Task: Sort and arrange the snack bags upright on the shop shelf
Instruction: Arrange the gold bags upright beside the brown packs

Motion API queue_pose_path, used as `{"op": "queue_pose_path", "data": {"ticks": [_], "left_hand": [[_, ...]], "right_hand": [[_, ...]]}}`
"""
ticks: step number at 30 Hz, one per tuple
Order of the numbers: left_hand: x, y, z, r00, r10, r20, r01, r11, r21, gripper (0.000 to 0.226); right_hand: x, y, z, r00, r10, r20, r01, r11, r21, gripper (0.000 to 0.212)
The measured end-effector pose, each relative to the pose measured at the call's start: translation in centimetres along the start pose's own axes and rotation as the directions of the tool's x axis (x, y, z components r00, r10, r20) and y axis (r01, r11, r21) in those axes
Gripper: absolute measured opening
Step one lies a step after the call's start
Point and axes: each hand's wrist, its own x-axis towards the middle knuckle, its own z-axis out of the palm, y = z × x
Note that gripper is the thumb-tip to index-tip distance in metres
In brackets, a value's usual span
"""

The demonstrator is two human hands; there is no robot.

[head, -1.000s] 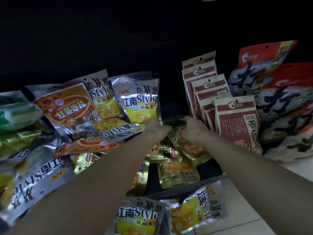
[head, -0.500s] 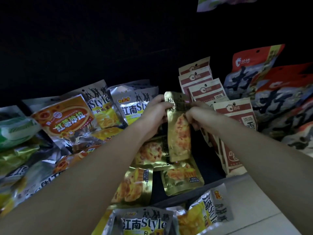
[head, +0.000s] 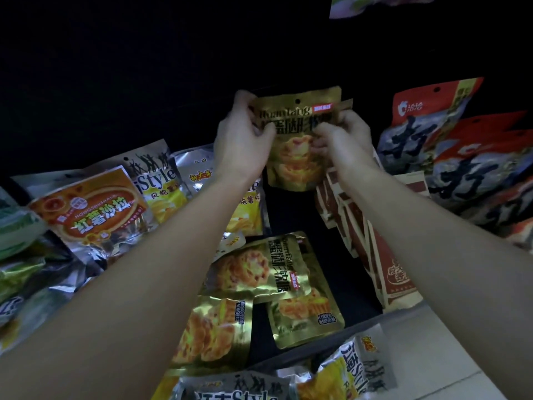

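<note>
1. Both hands hold one glossy gold foil snack pouch (head: pixel 297 145) upright at upper centre of the frame, the left hand (head: pixel 245 142) pinching its left edge and the right hand (head: pixel 343 140) its right edge, probably to square it before standing it on the shelf.
2. A second gold edge peeks out behind it; I cannot tell whether it is held.
3. Matching crinkly gold pouches lying flat (head: pixel 259 269) wait at lower centre on the dark shelf (head: pixel 291 215).
4. Stiff red-and-cream paper packets (head: pixel 383 269) already stand in a row to the right.
</note>
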Motion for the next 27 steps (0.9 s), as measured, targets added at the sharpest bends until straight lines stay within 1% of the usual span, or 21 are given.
{"op": "queue_pose_path", "data": {"ticks": [2, 4, 6, 8, 10, 12, 15, 18, 21, 23, 25, 27], "left_hand": [[0.2, -0.7, -0.1, 1.0, 0.029, -0.003, -0.029, 0.993, 0.113, 0.041], [0.3, -1.5, -0.1, 0.998, 0.054, -0.031, -0.048, 0.984, 0.172, 0.042], [0.4, -2.0, -0.1, 0.995, 0.073, -0.064, -0.061, 0.983, 0.173, 0.041], [0.5, -2.3, -0.3, 0.992, 0.092, -0.091, -0.076, 0.983, 0.168, 0.039], [0.5, -2.8, -0.3, 0.993, 0.085, -0.087, -0.065, 0.976, 0.208, 0.038], [0.5, -3.7, 0.2, 0.998, 0.049, -0.05, -0.034, 0.966, 0.255, 0.034], [0.1, -5.1, 1.2, 1.0, 0.02, 0.019, -0.024, 0.966, 0.258, 0.026], [-0.4, -5.1, 1.8, 0.996, 0.074, 0.05, -0.084, 0.968, 0.235, 0.029], [-0.4, -4.6, 2.0, 0.988, 0.14, 0.064, -0.153, 0.943, 0.295, 0.035], [-0.6, -4.6, 1.9, 0.98, 0.178, 0.091, -0.2, 0.901, 0.384, 0.04], [-0.8, -4.9, 1.8, 0.972, 0.199, 0.126, -0.235, 0.848, 0.475, 0.046], [-1.2, -4.9, 1.7, 0.965, 0.21, 0.157, -0.262, 0.805, 0.532, 0.052]], "right_hand": [[0.2, 0.6, 1.2, 1.0, -0.003, 0.002, 0.003, 1.0, 0.022, 0.012], [0.6, 1.0, 2.2, 1.0, 0.011, 0.015, -0.012, 0.999, 0.032, 0.007], [1.1, 1.2, 2.8, 0.999, 0.031, 0.031, -0.033, 0.997, 0.071, 0.006], [1.5, 1.2, 3.3, 0.999, 0.02, 0.051, -0.025, 0.994, 0.108, 0.006], [1.8, 1.4, 3.8, 0.997, 0.012, 0.074, -0.02, 0.994, 0.111, 0.012], [2.0, 2.6, 4.0, 0.992, 0.049, 0.113, -0.057, 0.996, 0.065, 0.022], [1.9, 4.9, 3.9, 0.983, 0.104, 0.153, -0.087, 0.989, -0.117, 0.04], [1.8, 6.0, 3.9, 0.986, 0.087, 0.143, -0.052, 0.97, -0.238, 0.051], [2.1, 6.2, 3.9, 0.993, 0.047, 0.11, -0.01, 0.948, -0.317, 0.071], [2.1, 6.4, 3.7, 0.995, 0.044, 0.093, -0.011, 0.943, -0.333, 0.075], [2.0, 6.4, 3.5, 0.996, 0.03, 0.082, -0.002, 0.945, -0.328, 0.074], [1.7, 6.2, 3.3, 0.996, -0.023, 0.083, 0.048, 0.946, -0.32, 0.071]]}}
